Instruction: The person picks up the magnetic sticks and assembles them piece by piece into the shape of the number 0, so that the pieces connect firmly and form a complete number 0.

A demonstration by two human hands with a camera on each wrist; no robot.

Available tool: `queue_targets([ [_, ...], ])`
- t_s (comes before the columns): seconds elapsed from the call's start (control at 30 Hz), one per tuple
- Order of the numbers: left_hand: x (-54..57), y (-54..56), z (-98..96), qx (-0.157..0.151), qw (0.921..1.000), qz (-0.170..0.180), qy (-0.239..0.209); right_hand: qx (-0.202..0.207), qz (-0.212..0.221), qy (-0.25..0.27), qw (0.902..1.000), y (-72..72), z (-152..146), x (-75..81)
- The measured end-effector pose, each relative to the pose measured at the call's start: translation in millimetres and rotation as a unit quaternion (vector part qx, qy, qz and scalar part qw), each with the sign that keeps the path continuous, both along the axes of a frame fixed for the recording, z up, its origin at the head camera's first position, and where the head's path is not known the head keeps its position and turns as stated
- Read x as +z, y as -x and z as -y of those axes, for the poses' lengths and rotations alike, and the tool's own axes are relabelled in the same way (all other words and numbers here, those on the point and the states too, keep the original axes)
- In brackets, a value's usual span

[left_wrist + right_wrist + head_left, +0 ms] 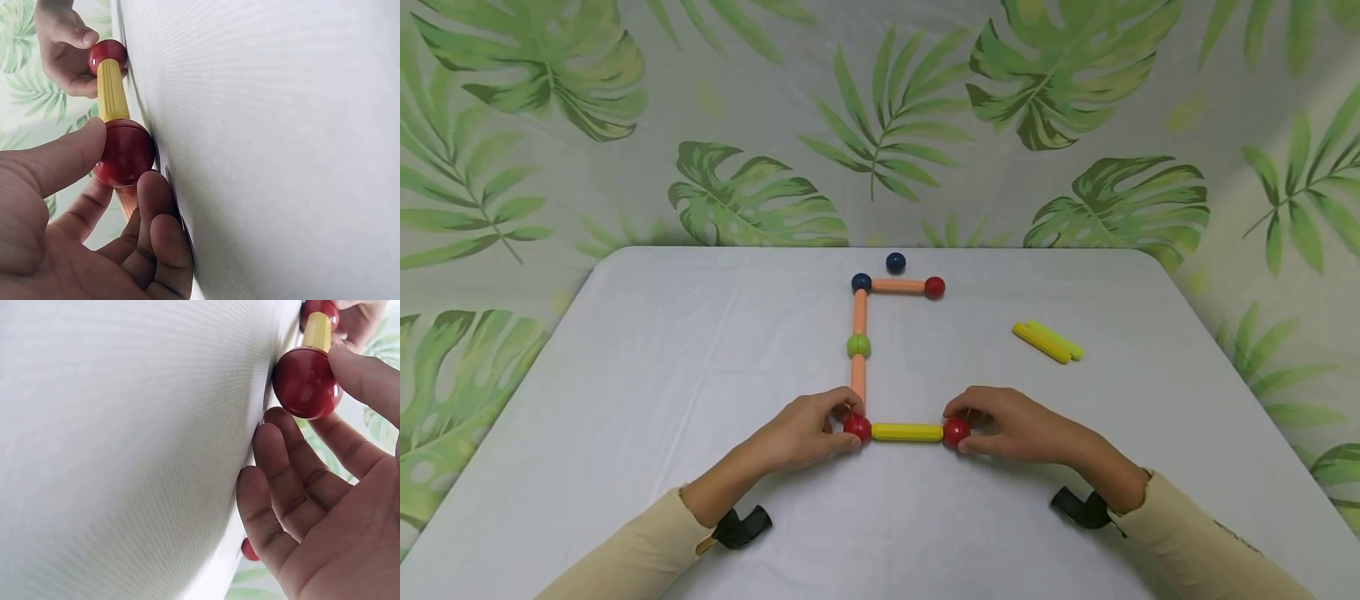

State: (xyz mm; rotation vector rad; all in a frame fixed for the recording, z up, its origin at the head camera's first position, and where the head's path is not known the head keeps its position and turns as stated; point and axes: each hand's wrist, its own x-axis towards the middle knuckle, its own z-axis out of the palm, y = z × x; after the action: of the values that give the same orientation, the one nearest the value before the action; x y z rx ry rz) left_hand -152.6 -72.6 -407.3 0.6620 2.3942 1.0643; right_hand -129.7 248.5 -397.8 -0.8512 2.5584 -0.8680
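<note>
A yellow rod [907, 432] lies across the near part of the white table, with a red ball at each end. My left hand [808, 429] pinches the left red ball [125, 153] between thumb and fingers. The right red ball [306, 384] is held the same way by my right hand [1018, 425]. From the left ball a salmon rod [859, 379] runs away from me to a green ball [858, 346]. Another salmon rod [861, 312] continues to a dark blue ball [861, 283], where a third rod [898, 286] turns right to a red ball [935, 287].
Behind the far rod sits a loose dark blue ball [896, 263]. To the right, a yellow rod [1041, 342] and a yellow-green rod [1056, 340] lie side by side on the table [662, 350]. A leaf-patterned cloth [895, 100] hangs beyond the table's far edge.
</note>
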Motion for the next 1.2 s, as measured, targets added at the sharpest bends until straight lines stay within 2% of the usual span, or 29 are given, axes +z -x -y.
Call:
queue_targets([
  [0.2,0.8,0.0,1.1,-0.006,1.0000,0.000,-0.003,-0.001,0.002,0.006,1.0000,0.7,-1,0.3],
  [0.43,0.2,2.4,5.9,-0.026,0.9996,-0.002,-0.008,-0.032,0.004,0.017,0.9994,8.7,-10,3.6],
  [0.6,0.2,3.8,8.5,-0.035,0.9993,-0.009,-0.012,-0.080,-0.037,0.004,0.9961,20.2,-25,10.8],
  [0.77,1.3,7.1,9.8,-0.034,0.9992,-0.017,-0.013,-0.131,-0.092,-0.007,0.9870,30.9,-47,18.0],
  [0.87,3.4,15.2,9.3,-0.016,0.9995,-0.026,-0.010,-0.162,-0.132,-0.030,0.9774,35.8,-60,20.3],
  [0.97,5.4,29.1,7.9,0.015,0.9991,-0.038,-0.013,-0.197,-0.158,-0.061,0.9657,39.5,-72,20.9],
  [1.1,5.6,51.4,5.1,0.054,0.9970,-0.050,-0.022,-0.235,-0.159,-0.111,0.9525,43.7,-83,19.0],
  [1.2,2.8,66.8,2.6,0.071,0.9955,-0.061,-0.011,-0.251,-0.147,-0.152,0.9446,46.5,-88,15.7],
])
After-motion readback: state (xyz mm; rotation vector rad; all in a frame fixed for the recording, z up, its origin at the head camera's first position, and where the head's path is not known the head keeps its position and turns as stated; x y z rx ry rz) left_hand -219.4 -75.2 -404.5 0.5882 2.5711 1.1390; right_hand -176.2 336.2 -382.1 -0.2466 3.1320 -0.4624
